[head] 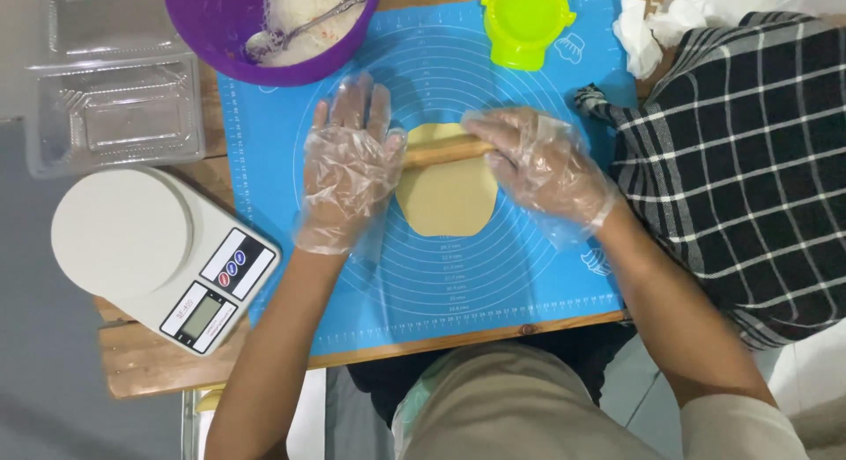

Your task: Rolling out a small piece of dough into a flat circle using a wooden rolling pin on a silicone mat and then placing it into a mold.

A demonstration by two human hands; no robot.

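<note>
While a flat round of dough (pixel 445 200) lies in the middle of the blue mat (pixel 529 266) on the desk (pixel 150 359), a wooden rolling pin (pixel 445 150) crosses its top edge. Both gloved hands, left (pixel 348 165) and right (pixel 542 165), press flat and open on the pin's ends. A purple bowl (pixel 220 28), green mould (pixel 524 19) and white scale (pixel 159 253) sit around.

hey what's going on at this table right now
A person in clear plastic gloves presses a wooden rolling pin across a flat pale yellow dough round on a blue silicone mat. The left hand and right hand lie flat over the pin's ends. A purple bowl of white filling with a metal spoon, a green dumpling press and a white kitchen scale sit around the mat.
</note>
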